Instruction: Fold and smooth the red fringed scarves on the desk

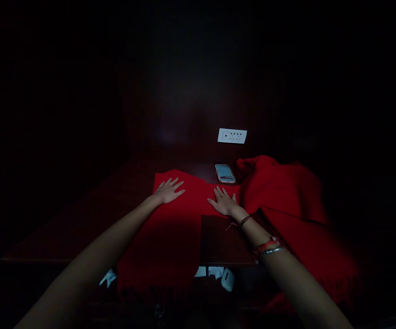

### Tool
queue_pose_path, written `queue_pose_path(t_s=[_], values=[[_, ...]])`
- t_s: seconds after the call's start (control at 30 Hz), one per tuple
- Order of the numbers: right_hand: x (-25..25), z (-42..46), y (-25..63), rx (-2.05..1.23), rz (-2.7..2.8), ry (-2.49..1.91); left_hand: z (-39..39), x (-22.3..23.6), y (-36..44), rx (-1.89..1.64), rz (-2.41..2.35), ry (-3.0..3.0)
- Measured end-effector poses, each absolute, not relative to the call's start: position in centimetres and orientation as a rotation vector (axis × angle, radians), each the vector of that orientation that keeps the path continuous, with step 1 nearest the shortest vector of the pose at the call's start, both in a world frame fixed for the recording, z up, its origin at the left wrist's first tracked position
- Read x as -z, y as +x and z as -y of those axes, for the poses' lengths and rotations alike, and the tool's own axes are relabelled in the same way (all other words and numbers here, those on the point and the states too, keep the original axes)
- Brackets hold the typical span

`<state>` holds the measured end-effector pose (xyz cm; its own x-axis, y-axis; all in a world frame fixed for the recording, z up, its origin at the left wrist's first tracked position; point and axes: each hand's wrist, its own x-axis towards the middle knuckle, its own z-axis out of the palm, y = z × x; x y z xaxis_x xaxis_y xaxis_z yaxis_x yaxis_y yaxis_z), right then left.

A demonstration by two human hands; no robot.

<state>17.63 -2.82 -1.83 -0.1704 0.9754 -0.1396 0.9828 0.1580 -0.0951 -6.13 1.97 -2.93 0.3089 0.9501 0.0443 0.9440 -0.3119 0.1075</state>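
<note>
A red cloth with a fringed edge lies spread over a dark wooden table and hangs over its front edge. My left hand lies flat on the cloth's far left part, fingers spread, a ring on one finger. My right hand lies flat on the cloth's right edge, fingers stretched out. Thread bands and bangles circle my right wrist and forearm. The rest of the red cloth is bunched up to the right.
A phone lies on the table just beyond my right hand. A white wall socket plate sits on the dark wall behind. White scraps and a pale object lie on the floor below the table's edge. The surroundings are very dark.
</note>
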Motion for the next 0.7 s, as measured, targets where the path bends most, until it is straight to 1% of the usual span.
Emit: queue_pose_path(t_s=[0.13, 0.37, 0.53, 0.7], values=[[2.1, 2.8, 18.7, 0.197, -2.359, 2.024, -2.4, 3.0, -6.7, -0.125, -1.785, 2.503], [1.9, 5.3, 19.3, 0.102, -2.434, 1.952, -2.9, 3.1, -9.4, -0.101, -1.826, 2.509], [0.8, 6.4, 19.8, -0.188, -2.397, 1.934, -3.1, 3.3, -12.0, -0.073, -1.88, 2.494], [-0.8, 7.2, 24.0, -0.457, -2.33, 1.964, -2.6, 3.1, -13.2, -0.049, -1.911, 2.494]])
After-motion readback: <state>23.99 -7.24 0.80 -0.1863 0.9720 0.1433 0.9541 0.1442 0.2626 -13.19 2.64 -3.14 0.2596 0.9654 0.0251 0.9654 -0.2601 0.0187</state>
